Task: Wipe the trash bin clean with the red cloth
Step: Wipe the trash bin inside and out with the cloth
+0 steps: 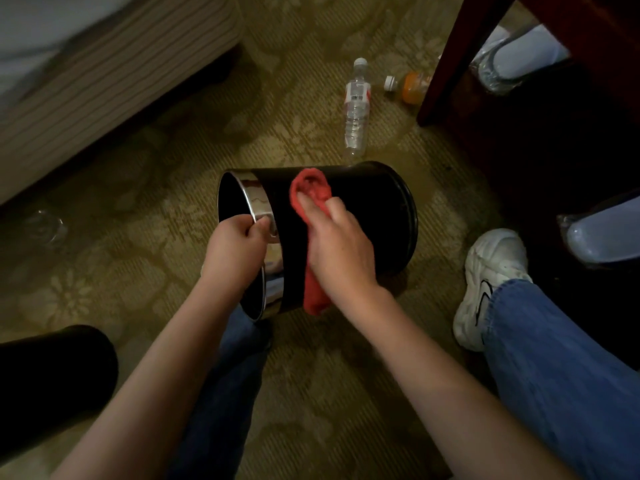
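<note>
The bin (374, 209) lies on its side on the patterned carpet (145, 216), its open mouth turned left and its base to the right. The left hand (235, 247) has its grip clamped on the shiny metal rim (258, 199), fingers hooked inside the mouth and thumb on the outside. The right hand (339, 247) has its grip closed on the bunched red cloth (311, 188), pressing it against the bin's black side; one end of the cloth hangs below the wrist.

Just beyond the bin a clear water bottle (356, 109) lies on the carpet, with a small orange bottle (410, 87) near it beside a dark wooden furniture leg (460, 60). A bed (104, 74) fills the upper left. A white shoe (491, 282) sits to the right of the bin, and a dark rounded object (52, 368) sits at lower left.
</note>
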Demonstrator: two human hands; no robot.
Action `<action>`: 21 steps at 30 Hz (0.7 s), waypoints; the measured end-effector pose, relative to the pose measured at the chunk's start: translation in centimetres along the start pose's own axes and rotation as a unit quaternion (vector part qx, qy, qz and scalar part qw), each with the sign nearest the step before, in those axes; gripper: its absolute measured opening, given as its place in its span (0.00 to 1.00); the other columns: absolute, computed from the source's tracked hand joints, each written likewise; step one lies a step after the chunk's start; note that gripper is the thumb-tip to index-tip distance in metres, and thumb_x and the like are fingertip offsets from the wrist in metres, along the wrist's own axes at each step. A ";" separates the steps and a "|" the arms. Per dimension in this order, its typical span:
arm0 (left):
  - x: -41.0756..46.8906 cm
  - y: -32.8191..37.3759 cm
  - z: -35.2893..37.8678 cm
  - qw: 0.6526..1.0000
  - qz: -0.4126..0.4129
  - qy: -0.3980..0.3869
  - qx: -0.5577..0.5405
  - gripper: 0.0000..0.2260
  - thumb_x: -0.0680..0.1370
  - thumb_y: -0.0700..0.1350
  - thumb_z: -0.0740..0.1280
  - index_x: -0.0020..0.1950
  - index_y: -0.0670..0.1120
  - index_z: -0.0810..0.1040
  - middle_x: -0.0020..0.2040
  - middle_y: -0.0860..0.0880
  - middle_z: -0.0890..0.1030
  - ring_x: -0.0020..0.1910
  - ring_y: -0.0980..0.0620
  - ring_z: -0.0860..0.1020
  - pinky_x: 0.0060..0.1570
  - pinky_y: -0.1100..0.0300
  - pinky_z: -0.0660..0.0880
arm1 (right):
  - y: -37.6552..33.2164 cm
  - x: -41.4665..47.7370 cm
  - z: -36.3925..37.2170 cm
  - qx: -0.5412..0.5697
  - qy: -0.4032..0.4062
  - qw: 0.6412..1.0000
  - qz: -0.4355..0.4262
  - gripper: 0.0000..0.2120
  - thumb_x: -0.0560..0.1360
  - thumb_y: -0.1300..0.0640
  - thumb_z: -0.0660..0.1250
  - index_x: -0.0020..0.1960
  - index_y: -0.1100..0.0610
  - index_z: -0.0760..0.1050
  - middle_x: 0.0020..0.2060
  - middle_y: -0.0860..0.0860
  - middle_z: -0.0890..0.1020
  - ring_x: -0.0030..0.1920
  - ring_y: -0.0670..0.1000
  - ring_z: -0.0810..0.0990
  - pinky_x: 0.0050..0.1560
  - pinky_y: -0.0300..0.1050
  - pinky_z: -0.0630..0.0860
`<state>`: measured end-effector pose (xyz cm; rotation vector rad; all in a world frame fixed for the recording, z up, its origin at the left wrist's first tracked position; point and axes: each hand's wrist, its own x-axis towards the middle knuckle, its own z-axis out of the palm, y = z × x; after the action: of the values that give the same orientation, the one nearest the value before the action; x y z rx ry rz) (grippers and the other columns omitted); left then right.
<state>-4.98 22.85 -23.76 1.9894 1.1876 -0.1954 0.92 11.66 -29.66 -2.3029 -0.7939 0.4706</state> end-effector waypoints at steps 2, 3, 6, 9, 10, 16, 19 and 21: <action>-0.1 -0.3 -0.3 1.000 -0.009 -0.005 -0.011 0.14 0.81 0.46 0.59 0.50 0.36 0.78 0.34 0.40 0.75 0.27 0.51 0.67 0.34 0.55 0.66 | 3.0 0.3 0.1 -0.012 0.023 0.998 0.051 0.24 0.77 0.61 0.58 0.71 0.46 0.65 0.56 0.54 0.72 0.52 0.58 0.74 0.47 0.52 0.74; -0.1 -0.3 -0.3 1.000 -0.011 -0.008 -0.013 0.14 0.81 0.46 0.58 0.50 0.37 0.78 0.32 0.43 0.74 0.27 0.52 0.67 0.33 0.57 0.66 | 4.8 0.4 0.1 -0.015 0.034 0.996 0.082 0.24 0.77 0.62 0.57 0.71 0.46 0.65 0.56 0.55 0.72 0.51 0.59 0.75 0.47 0.53 0.74; -0.2 -0.1 -0.1 1.000 0.001 -0.013 -0.009 0.14 0.81 0.46 0.59 0.49 0.37 0.78 0.31 0.45 0.72 0.28 0.51 0.68 0.34 0.54 0.67 | 8.7 0.0 -0.5 -0.003 0.046 0.984 0.170 0.22 0.79 0.62 0.56 0.72 0.50 0.65 0.58 0.56 0.72 0.52 0.60 0.76 0.51 0.56 0.75; -0.2 -0.2 0.0 1.000 0.005 -0.007 -0.006 0.14 0.81 0.46 0.58 0.50 0.37 0.77 0.31 0.45 0.72 0.29 0.50 0.68 0.37 0.53 0.68 | 8.1 -0.9 -0.4 0.005 0.065 0.982 0.179 0.21 0.79 0.61 0.57 0.72 0.54 0.66 0.61 0.57 0.72 0.57 0.59 0.76 0.56 0.52 0.74; -0.2 -0.3 -0.1 1.000 0.002 -0.005 -0.006 0.13 0.81 0.47 0.58 0.49 0.39 0.77 0.31 0.46 0.72 0.29 0.51 0.69 0.37 0.54 0.68 | 6.8 -1.1 -0.2 0.009 0.067 0.986 0.155 0.21 0.78 0.61 0.58 0.71 0.54 0.67 0.61 0.57 0.73 0.57 0.59 0.76 0.56 0.52 0.74; 0.0 -0.4 0.4 1.000 0.017 0.007 0.001 0.14 0.80 0.46 0.60 0.44 0.36 0.77 0.34 0.41 0.76 0.32 0.45 0.74 0.39 0.48 0.74 | -3.0 -1.9 0.6 0.040 0.023 0.998 -0.050 0.25 0.76 0.60 0.62 0.72 0.53 0.64 0.57 0.54 0.73 0.52 0.53 0.76 0.47 0.49 0.77; -0.1 -0.6 0.3 1.000 0.007 0.008 0.002 0.14 0.80 0.46 0.60 0.45 0.36 0.76 0.34 0.41 0.75 0.32 0.47 0.72 0.39 0.49 0.74 | -2.5 -1.2 0.4 0.014 0.008 0.999 -0.047 0.25 0.77 0.58 0.59 0.73 0.48 0.62 0.56 0.52 0.71 0.50 0.54 0.75 0.42 0.45 0.71; -0.4 -0.7 0.2 1.000 0.004 -0.005 0.001 0.13 0.81 0.46 0.59 0.46 0.38 0.76 0.32 0.45 0.72 0.30 0.49 0.70 0.37 0.52 0.70 | 0.3 0.2 -0.1 -0.010 -0.008 1.000 0.026 0.24 0.78 0.57 0.58 0.72 0.43 0.62 0.55 0.52 0.70 0.50 0.55 0.75 0.42 0.46 0.69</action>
<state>-5.73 22.58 -24.06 1.9923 1.1740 -0.2035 1.25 11.60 -29.79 -2.3454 -0.7515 0.5082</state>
